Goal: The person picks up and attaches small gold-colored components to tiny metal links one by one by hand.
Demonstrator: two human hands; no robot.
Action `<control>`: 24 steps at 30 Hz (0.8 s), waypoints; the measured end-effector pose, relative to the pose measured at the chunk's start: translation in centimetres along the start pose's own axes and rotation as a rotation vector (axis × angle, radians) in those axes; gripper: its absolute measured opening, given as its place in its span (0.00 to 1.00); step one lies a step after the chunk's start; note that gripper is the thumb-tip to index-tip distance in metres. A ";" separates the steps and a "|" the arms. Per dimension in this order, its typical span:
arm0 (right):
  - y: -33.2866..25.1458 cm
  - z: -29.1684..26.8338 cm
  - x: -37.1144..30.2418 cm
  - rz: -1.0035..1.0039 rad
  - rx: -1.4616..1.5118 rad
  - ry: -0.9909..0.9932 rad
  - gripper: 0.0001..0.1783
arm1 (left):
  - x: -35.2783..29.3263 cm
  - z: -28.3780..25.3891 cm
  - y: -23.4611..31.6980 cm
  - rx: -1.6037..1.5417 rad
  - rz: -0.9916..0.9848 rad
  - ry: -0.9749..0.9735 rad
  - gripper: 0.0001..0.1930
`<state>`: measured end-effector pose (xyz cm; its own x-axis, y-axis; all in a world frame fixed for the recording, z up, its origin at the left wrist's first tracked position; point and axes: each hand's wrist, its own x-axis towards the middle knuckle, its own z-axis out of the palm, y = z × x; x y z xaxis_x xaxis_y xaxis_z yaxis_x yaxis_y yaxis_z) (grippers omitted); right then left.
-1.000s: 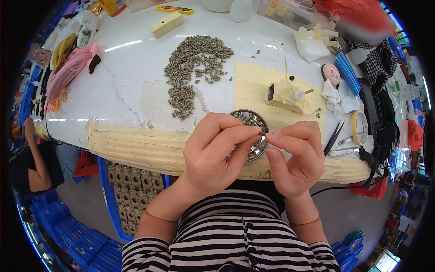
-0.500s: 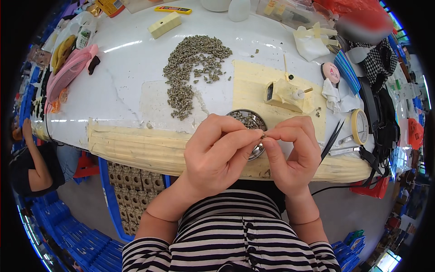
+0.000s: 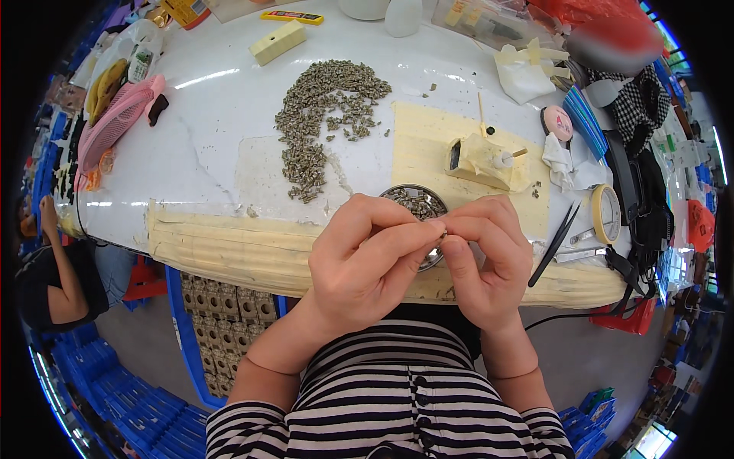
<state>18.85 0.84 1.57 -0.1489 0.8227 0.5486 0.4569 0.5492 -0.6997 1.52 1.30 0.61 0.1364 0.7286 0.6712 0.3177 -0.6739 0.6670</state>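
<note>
My left hand (image 3: 371,260) and my right hand (image 3: 489,260) meet fingertip to fingertip above a round metal dish (image 3: 438,202). Both are closed in a pinch on a tiny metal part (image 3: 443,234), mostly covered by the fingers. Inside the dish lie many small metal pieces (image 3: 417,203); its near side is partly hidden by my hands. Beyond my left hand, a large heap of similar small metal parts (image 3: 336,80) spreads over the white table. A pair of black tweezers (image 3: 556,243) rests on the table to the right of my right hand.
A tape-wrapped block with a peg (image 3: 489,164) stands on a cream sheet (image 3: 417,130). Rightward are a tape roll (image 3: 608,214) and black bag straps (image 3: 650,183). Below the padded edge (image 3: 229,237), a blue crate (image 3: 183,336) holds metal blocks. Another person's arm (image 3: 65,268) shows far left.
My right hand has shifted slightly left, so the fingertips press closer together and cover more of the tiny part. More of the tweezers now shows beside it.
</note>
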 end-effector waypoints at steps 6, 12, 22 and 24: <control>-0.7 0.0 -0.2 -0.068 -0.090 0.107 0.11 | -0.1 0.2 0.1 0.001 -0.039 0.006 0.12; -0.6 0.0 -0.2 -0.121 -0.139 0.109 0.14 | 0.0 0.3 0.0 0.002 -0.036 0.022 0.11; -0.2 -0.1 -0.4 0.058 0.035 0.047 0.11 | -0.1 0.0 0.0 -0.020 -0.008 -0.008 0.12; -0.1 -0.1 -0.4 0.083 0.076 0.034 0.10 | -0.1 -0.1 0.0 -0.026 -0.008 -0.016 0.12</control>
<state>18.95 0.42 1.49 -0.0834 0.8611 0.5015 0.3984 0.4901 -0.7753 1.44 1.22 0.52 0.1492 0.7357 0.6607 0.2946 -0.6709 0.6805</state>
